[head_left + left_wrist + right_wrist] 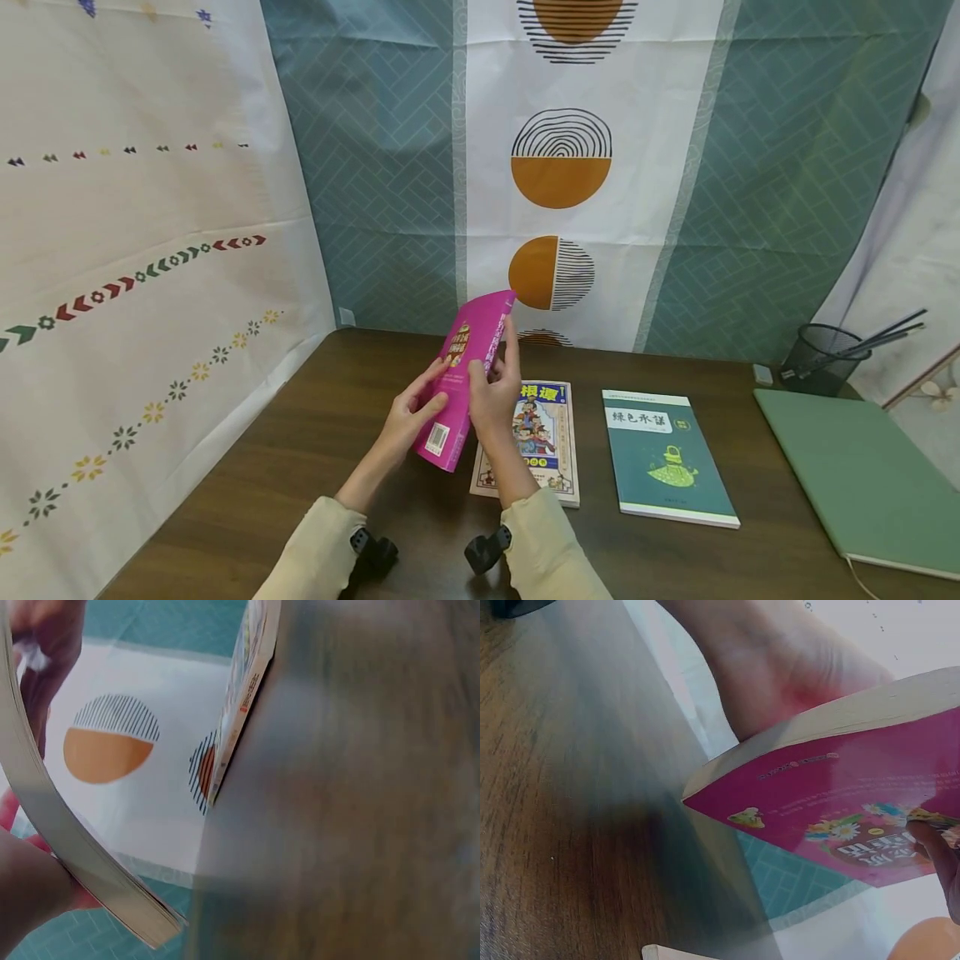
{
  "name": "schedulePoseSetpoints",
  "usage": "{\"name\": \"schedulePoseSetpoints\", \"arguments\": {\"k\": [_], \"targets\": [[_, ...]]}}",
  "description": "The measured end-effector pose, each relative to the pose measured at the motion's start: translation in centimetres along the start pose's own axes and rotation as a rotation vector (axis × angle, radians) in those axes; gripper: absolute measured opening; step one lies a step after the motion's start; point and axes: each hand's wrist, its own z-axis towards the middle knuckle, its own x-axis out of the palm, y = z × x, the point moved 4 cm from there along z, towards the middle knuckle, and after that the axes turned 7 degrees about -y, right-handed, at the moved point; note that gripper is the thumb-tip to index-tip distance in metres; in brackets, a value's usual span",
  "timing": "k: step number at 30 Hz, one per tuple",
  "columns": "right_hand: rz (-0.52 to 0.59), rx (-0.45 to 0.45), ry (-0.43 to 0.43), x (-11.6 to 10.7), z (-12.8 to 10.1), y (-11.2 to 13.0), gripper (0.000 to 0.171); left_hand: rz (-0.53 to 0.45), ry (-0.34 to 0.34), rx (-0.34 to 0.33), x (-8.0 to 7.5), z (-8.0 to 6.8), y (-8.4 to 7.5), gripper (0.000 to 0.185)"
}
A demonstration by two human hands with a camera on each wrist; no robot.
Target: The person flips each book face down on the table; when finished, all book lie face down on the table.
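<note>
A pink paperback book (468, 350) is held up above the table, tilted, with its barcode side toward the head camera. My left hand (408, 414) grips it by the left edge, thumb and fingers against the pink cover. At the spine, my right hand (497, 400) holds the other side with its thumb up along it. The left wrist view shows the book's page edges (71, 840) bowed in a curve. Fingers (934, 851) of my right hand lie on the cover with flower pictures in the right wrist view. Below the hands lies a cream comic-style book (553, 442), partly hidden by my right forearm.
A teal book (667, 454) lies on the brown table (300, 467) right of the cream one. Farther right are a large green board (862, 475) and a black mesh pen holder (821, 358) with several dark sticks. Patterned cloth (390, 167) hangs behind the table.
</note>
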Motion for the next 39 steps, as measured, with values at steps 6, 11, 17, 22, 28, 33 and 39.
{"name": "schedulePoseSetpoints", "arguments": {"k": [6, 11, 17, 22, 28, 33, 39], "targets": [[0.004, 0.005, 0.009, 0.1, -0.1, 0.1, 0.074, -0.021, 0.002, -0.145, -1.2, 0.5, 1.2, 0.057], [0.004, 0.021, 0.036, 0.2, -0.4, 0.0, 0.074, -0.1, 0.036, -0.302, -2.3, 0.4, 2.2, 0.061], [0.034, 0.074, 0.046, 0.1, -0.5, -0.1, 0.074, -0.07, 0.062, -0.346, -3.5, 0.2, 2.6, 0.062], [0.071, 0.174, 0.005, -0.4, 0.1, -0.5, 0.075, -0.034, 0.022, -0.318, -4.5, 0.5, 2.3, 0.06], [0.077, 0.229, -0.003, -0.9, 0.6, -1.4, 0.073, -0.057, -0.032, -0.332, -5.2, 0.6, 2.2, 0.065], [0.088, 0.222, 0.031, -1.1, 0.8, -1.3, 0.071, -0.096, -0.035, -0.323, -5.2, 0.7, 2.0, 0.066], [0.099, 0.225, 0.021, -1.3, 1.2, -1.1, 0.071, -0.117, -0.087, -0.317, -5.4, 1.0, 1.2, 0.063]]}}
